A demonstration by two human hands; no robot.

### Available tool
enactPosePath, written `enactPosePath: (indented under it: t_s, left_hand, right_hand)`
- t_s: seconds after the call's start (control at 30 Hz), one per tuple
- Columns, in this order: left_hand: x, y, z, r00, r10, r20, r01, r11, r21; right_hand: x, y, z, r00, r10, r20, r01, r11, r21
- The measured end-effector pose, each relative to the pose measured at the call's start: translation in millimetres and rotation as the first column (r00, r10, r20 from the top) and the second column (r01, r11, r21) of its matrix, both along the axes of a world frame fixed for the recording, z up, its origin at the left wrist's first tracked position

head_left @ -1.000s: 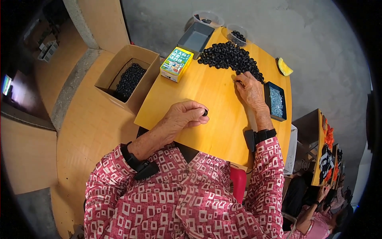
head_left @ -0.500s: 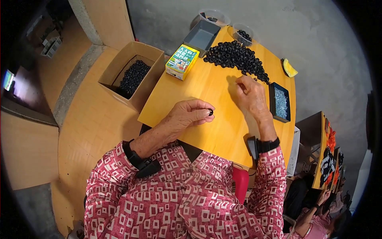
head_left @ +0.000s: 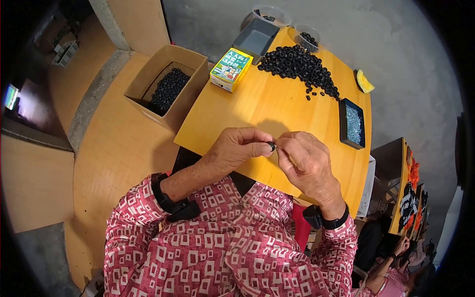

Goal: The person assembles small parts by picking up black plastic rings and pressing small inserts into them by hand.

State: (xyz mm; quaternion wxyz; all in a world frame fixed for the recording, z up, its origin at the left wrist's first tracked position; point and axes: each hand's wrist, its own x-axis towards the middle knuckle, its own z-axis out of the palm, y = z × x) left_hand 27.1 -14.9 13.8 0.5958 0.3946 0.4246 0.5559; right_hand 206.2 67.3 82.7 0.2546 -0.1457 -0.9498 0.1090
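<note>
Over the near part of the yellow table [head_left: 222, 106], my left hand [head_left: 238, 148] pinches a small black round part [head_left: 271, 146] between thumb and fingertips. My right hand [head_left: 308, 161] meets it from the right, its thumb and fingers closed at the part's side. Whatever sits in the right fingertips is too small to make out. Farther back lies a heap of black ring-shaped parts [head_left: 299, 64], with a few loose ones at its near edge. Right of the heap, a shallow black tray [head_left: 342, 121] holds many tiny clear bluish pieces [head_left: 353, 124].
Left of the table stands an open cardboard box [head_left: 190, 91] with black parts inside. A yellow-green carton [head_left: 231, 69], a grey bin [head_left: 257, 39] and clear tubs [head_left: 316, 47] line the far edge. A yellow wedge-shaped thing [head_left: 365, 81] is at the right edge. Another person's arm [head_left: 381, 274] shows lower right.
My right hand has come back from beside the heap to meet my left hand at the black part. The left hand has shifted slightly right, still pinching it.
</note>
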Motion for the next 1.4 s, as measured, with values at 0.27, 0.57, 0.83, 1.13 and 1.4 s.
enactPosePath:
  t_s: [0.27,0.57,0.83,1.13,1.4]
  left_hand:
    - [1,-1,-5,1.0,-0.007,-0.014,0.007,1.0,0.018]
    - [0,0,-14,0.973,-0.059,0.225,0.067,0.997,-0.028]
    - [4,2,-13,0.923,-0.039,0.383,0.098,0.986,-0.134]
    - [4,2,-19,0.944,-0.057,0.326,0.094,0.991,-0.098]
    - [1,3,-20,0.938,-0.052,0.342,0.096,0.989,-0.114]
  right_hand:
    - [-3,-4,0,0.997,0.014,0.078,-0.021,0.995,0.093]
    - [5,-7,-1,0.994,-0.088,-0.058,0.057,0.909,-0.414]
    - [10,-10,-23,0.979,-0.175,-0.107,0.089,0.829,-0.552]
    - [7,-8,-28,0.977,-0.123,-0.176,0.048,0.923,-0.382]
    - [5,-12,-31,0.972,-0.115,-0.205,0.074,0.978,-0.197]
